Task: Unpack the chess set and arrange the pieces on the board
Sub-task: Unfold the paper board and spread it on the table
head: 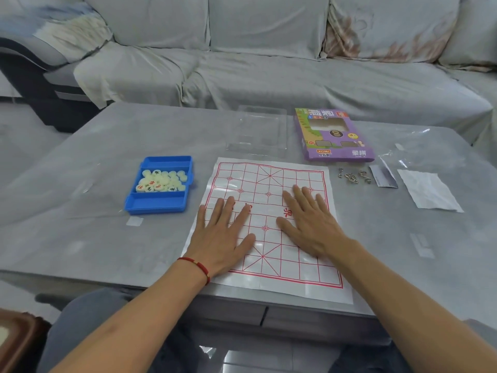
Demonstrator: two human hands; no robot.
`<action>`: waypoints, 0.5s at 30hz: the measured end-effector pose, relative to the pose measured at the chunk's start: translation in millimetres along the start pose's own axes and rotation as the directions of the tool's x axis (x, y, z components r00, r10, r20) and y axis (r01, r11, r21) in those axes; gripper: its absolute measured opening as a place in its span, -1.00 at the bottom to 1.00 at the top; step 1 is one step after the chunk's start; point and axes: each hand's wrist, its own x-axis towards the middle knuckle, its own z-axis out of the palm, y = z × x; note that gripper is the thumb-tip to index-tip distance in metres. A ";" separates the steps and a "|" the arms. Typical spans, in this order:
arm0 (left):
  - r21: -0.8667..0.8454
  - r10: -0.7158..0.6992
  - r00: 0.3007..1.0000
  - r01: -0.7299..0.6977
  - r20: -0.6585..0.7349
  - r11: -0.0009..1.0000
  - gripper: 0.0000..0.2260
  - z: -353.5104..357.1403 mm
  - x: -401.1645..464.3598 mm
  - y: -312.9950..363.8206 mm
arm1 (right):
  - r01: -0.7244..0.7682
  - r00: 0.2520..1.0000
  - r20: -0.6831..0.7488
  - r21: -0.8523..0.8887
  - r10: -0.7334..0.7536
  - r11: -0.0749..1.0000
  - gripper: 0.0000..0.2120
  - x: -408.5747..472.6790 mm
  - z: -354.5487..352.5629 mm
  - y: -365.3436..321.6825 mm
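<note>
Board (271,200) is a thin paper sheet at the table's (80,211) near edge: light, floppy, creases easily. Left hand (223,238) and right hand (309,224) lie flat on it, fingers spread, holding nothing. Pieces (161,180) sit in blue tray (156,204) just left: small smooth discs, probably slippery; pinch by rim.

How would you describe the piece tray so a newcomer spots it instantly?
On the grey table, look left of the paper board under the hands. The blue tray sits there, its middle compartment heaped with cream round pieces. It is the only blue thing on the table.
</note>
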 end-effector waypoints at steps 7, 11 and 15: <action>-0.096 -0.014 1.000 0.012 -0.022 0.995 -0.33 -2.5 -1.9 -2.1 | 0.093 0.996 -0.008 -0.039 -0.093 0.995 -0.28 4.8 -19.0 -11.7; -0.211 -0.066 0.992 0.043 -0.105 0.977 -0.38 -22.5 -9.6 -11.6 | 0.125 0.992 0.030 -0.081 -0.123 0.989 -0.31 3.0 -13.0 -23.2; -0.364 -0.265 0.914 0.144 -0.307 0.920 -0.49 -31.5 -16.0 -49.0 | 0.136 0.988 -0.067 -0.058 -0.139 0.989 -0.33 7.1 -19.0 -39.6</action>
